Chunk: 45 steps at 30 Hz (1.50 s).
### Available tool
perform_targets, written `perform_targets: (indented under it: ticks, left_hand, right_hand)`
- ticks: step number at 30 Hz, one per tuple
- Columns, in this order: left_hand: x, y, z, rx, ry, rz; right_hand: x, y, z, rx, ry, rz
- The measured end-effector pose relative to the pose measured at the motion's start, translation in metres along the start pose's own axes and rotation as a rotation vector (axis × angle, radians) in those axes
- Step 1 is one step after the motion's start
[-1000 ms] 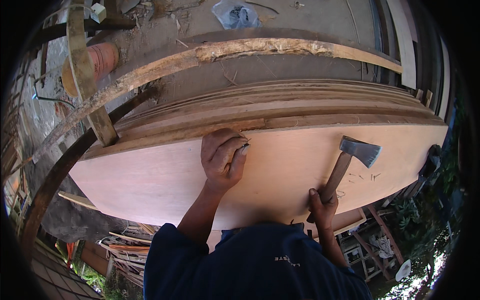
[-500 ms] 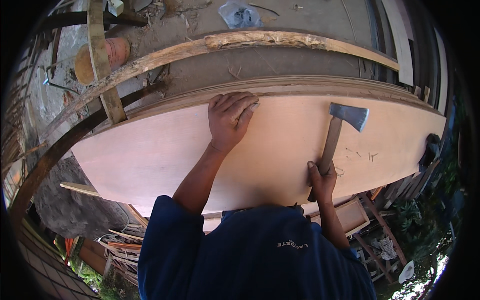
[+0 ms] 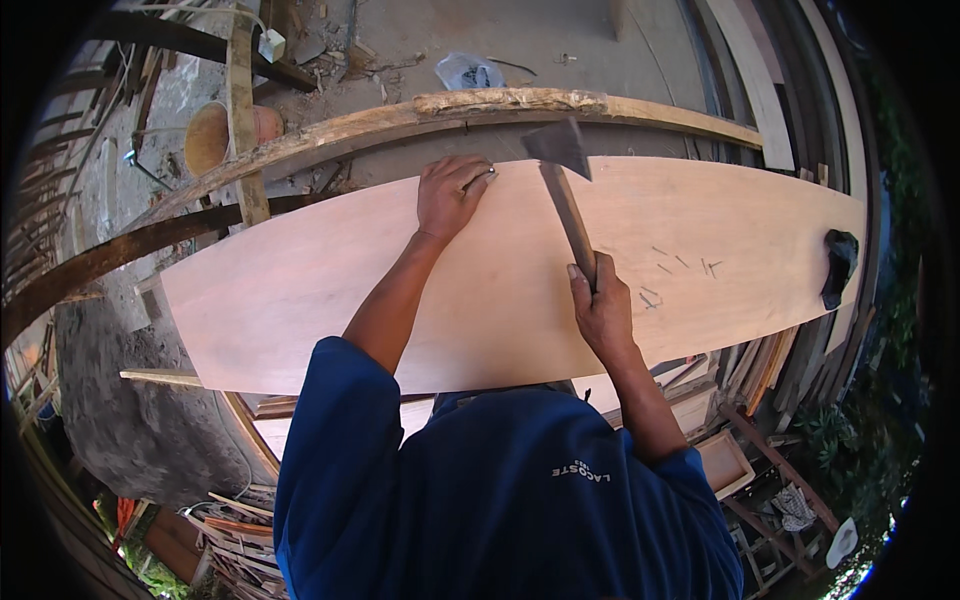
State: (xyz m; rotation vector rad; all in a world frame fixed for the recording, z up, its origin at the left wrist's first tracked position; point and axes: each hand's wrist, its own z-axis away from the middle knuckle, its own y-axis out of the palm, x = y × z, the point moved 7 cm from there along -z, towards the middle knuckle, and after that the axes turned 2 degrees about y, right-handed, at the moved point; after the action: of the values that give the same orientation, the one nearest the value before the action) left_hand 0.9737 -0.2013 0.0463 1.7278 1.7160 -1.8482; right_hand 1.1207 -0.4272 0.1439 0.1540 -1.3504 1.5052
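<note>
A long, pale wooden board with tapering ends lies across in front of me. My left hand is closed at its far edge, with the fingertips pinched on a tiny metal piece that looks like a nail; most of it is hidden. Wrapped round the lower handle of a hatchet, my right hand holds it above the board. The hatchet's head is up near the far edge, to the right of my left hand. Several loose nails are scattered on the board, right of my right hand.
A rough wooden rail runs beyond the board, crossed by an upright timber at left. Behind it sit a round clay-coloured container and a plastic bag. A dark bundle rests on the board's right end.
My right hand has brought the hatchet up and leftward, so its head is nearer my left hand. My left hand stays at the board's far edge. The whole view has shifted slightly.
</note>
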Motion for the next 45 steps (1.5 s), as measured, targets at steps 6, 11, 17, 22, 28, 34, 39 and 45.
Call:
perform_targets:
  ticks: [6, 11, 17, 22, 28, 34, 39, 45]
  left_hand:
    - [0.0, 0.003, 0.003, -0.017, 0.035, -0.077]
    - [0.016, 0.003, 0.01, -0.016, 0.029, -0.034]
    - [0.042, -0.013, 0.009, 0.198, -0.157, -0.448]
    - [0.042, -0.016, 0.012, 0.146, -0.175, -0.358]
    - [0.041, -0.019, 0.013, 0.14, -0.202, -0.286]
    - [0.052, -0.021, 0.013, 0.068, -0.189, -0.219]
    - [0.049, -0.028, 0.015, -0.028, -0.244, -0.05]
    - [0.036, -0.03, 0.021, -0.194, -0.061, 0.003]
  right_hand:
    - [0.003, 0.025, -0.012, 0.105, -0.048, 0.297]
    - [0.029, 0.0, 0.007, 0.115, -0.025, 0.248]
    - [0.025, -0.002, 0.026, -0.31, -0.336, -0.085]
    - [-0.005, 0.039, -0.015, 0.042, -0.026, 0.325]
    - [0.033, -0.001, 0.017, -0.35, -0.276, -0.158]
    - [-0.01, 0.041, -0.013, 0.074, 0.031, 0.334]
    - [-0.001, 0.033, 0.01, -0.2, -0.202, 0.092]
    - [-0.032, 0.045, 0.013, 0.22, 0.15, 0.448]
